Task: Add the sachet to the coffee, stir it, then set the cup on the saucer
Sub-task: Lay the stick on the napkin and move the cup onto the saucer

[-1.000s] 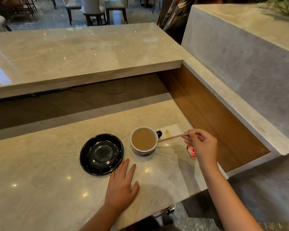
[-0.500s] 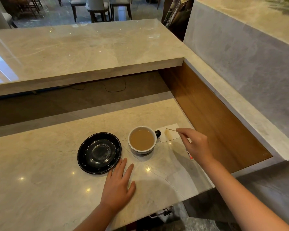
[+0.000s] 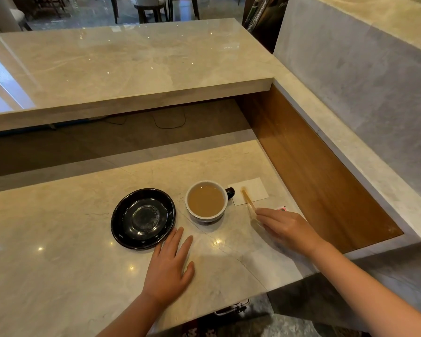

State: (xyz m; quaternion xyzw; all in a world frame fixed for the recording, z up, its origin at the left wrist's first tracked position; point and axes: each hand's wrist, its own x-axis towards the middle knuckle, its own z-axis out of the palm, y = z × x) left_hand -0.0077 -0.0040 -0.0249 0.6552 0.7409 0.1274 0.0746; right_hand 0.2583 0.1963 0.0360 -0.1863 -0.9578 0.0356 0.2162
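My right hand (image 3: 286,228) lies low over the table (image 3: 58,239) with its fingers stretched out toward the wooden stirrer (image 3: 248,200); the index fingertip is at the stick's near end, and I cannot tell whether it is pinching the stick or only touching it. The stirrer lies slanted, its far end resting on a white napkin (image 3: 253,189) that sits just right of the cup. A small piece of the red and white sachet (image 3: 282,208) shows just beyond my right knuckles, near the table's right edge. The cup (image 3: 206,200) stands on the table to the left of that hand, near it yet apart, full of light brown coffee, with its dark handle pointing right toward the napkin. My left hand (image 3: 169,268) rests flat and open, palm down, fingers spread, gripping nothing. Its fingertips reach the near rim of the black saucer (image 3: 122,220), which sits bare just left of the cup, the two close but not touching.
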